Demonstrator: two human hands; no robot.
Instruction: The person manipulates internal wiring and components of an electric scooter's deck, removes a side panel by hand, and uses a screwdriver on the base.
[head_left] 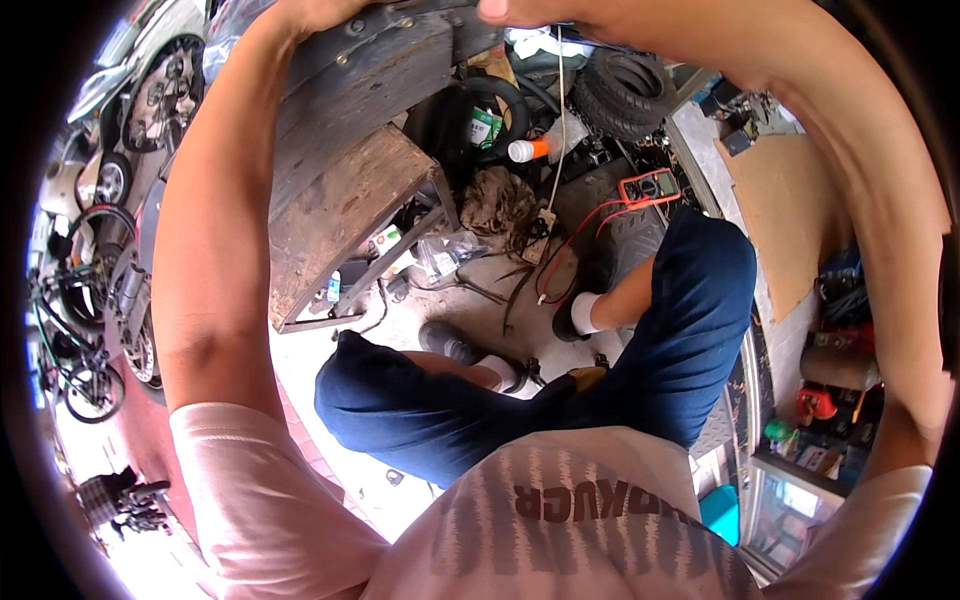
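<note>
Both my arms are raised, and the hands run out of the picture at its upper edge. My left hand (318,13) is at the top of a dark grey panel (375,65) with bolt heads in it; its fingers are cut off. Of my right hand (535,10), a thumb or fingertip shows beside the panel's right end, and the rest is out of sight. What either hand holds, if anything, is hidden. Below the panel stands a worn wooden bench (345,205) with a metal frame.
An orange multimeter (650,187) with red leads lies by my right knee. Tyres (625,92), an orange-and-white bottle (528,150), a crumpled brown rag (498,205) and a power strip (540,236) crowd the floor ahead. Cardboard (785,215) lies right; bicycles (90,320) stand left.
</note>
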